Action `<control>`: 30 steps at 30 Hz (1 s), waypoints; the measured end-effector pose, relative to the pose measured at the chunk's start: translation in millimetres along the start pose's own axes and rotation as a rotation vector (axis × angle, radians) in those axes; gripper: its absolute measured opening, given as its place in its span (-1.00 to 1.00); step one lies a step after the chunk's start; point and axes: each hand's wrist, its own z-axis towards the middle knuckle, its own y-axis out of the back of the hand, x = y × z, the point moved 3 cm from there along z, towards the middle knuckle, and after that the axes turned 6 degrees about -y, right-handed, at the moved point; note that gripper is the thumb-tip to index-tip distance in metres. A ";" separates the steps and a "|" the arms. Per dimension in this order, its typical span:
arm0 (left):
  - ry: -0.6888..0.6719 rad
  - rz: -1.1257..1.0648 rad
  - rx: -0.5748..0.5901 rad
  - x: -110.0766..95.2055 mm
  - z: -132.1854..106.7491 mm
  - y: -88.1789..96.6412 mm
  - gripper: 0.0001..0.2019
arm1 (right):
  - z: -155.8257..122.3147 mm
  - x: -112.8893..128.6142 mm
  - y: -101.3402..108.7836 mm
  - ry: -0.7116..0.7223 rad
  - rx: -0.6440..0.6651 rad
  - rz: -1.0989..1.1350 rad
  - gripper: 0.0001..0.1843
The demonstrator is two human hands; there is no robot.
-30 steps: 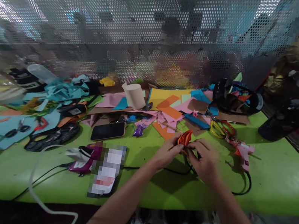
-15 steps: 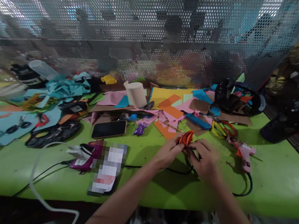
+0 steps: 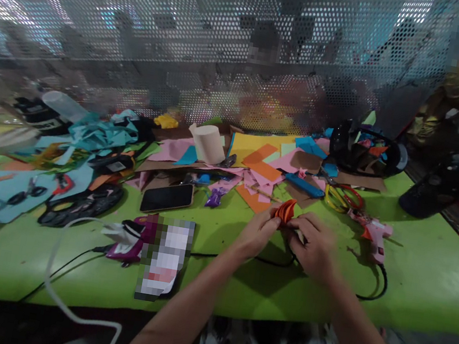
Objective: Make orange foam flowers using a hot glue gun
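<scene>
Between my hands is a small orange piece (image 3: 285,211) of pleated, layered paper or felt; I cannot tell which. My left hand (image 3: 258,232) is closed on its left side, thumb toward me. On the other side, the fingers of my right hand (image 3: 313,246) pinch its lower right edge, slightly smeared by motion. Both hands are above the green tabletop (image 3: 236,290), over a black cord. To the right lies a pink glue gun (image 3: 377,242), and beyond my right hand are yellow-and-red-handled scissors (image 3: 342,198).
Coloured scraps (image 3: 264,163), a white roll (image 3: 208,144) and a black phone (image 3: 167,198) lie toward the back. Nearer are a second phone (image 3: 166,258) and a purple-and-white plug block (image 3: 130,240) with cables. A dark tumbler (image 3: 438,189) stands right. Perforated metal (image 3: 215,46) borders the back.
My hands stay at nearly the same spot, still holding the orange piece, with slight finger motion. The view has shifted very slightly; the things on the table stay put.
</scene>
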 end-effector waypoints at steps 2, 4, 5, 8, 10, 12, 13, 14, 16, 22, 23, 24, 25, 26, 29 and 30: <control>-0.004 0.002 0.006 1.3 0.2 0.0 -0.66 | 0.3 -0.1 0.4 -0.008 0.002 0.005 -0.90; -0.008 -0.012 0.012 4.4 0.7 -0.2 -0.65 | 0.7 0.1 0.7 -0.010 -0.001 0.013 -0.89; -0.012 -0.022 0.016 6.1 0.9 -0.2 -0.65 | 0.9 0.2 0.9 -0.012 -0.002 0.020 -0.89; -0.014 -0.042 0.031 10.4 1.4 0.2 -0.65 | 1.4 0.0 1.0 -0.025 -0.001 0.045 -0.89; -0.007 -0.049 0.035 11.0 1.6 1.3 -0.64 | 1.5 -0.3 0.9 -0.033 0.002 0.049 -0.89; 0.003 -0.044 0.036 9.2 1.7 2.6 -0.64 | 1.7 0.0 1.3 -0.029 0.002 0.043 -0.89; 0.007 -0.037 0.034 7.7 1.7 3.3 -0.64 | 2.0 0.3 1.6 -0.026 0.000 0.039 -0.88; 0.011 -0.032 0.032 6.1 1.8 3.8 -0.63 | 2.3 0.7 2.1 -0.023 -0.004 0.036 -0.88; 0.016 -0.033 0.032 3.3 2.1 4.3 -0.61 | 2.9 1.4 3.0 -0.021 -0.011 0.034 -0.87; 0.037 -0.114 0.046 6.6 3.8 4.0 -0.59 | 3.0 1.4 3.1 -0.013 -0.001 0.031 -0.87; 0.041 -0.131 0.049 8.0 4.2 3.8 -0.59 | 2.9 1.1 2.8 -0.011 0.003 0.023 -0.88; 0.046 -0.147 0.050 9.2 4.5 3.7 -0.58 | 2.8 0.9 2.7 -0.009 0.005 0.014 -0.88; 0.052 -0.164 0.052 10.2 4.8 3.5 -0.57 | 2.8 0.7 2.6 -0.008 0.006 0.003 -0.88; 0.062 -0.179 0.050 11.0 5.0 3.4 -0.55 | 2.9 0.4 2.5 -0.009 0.008 -0.008 -0.88; 0.118 -0.225 0.031 13.5 5.2 2.7 -0.48 | 3.1 -0.5 2.1 -0.013 0.013 -0.035 -0.88; 0.137 -0.246 0.028 14.5 5.2 2.2 -0.46 | 3.1 -0.9 1.9 -0.015 0.018 -0.037 -0.87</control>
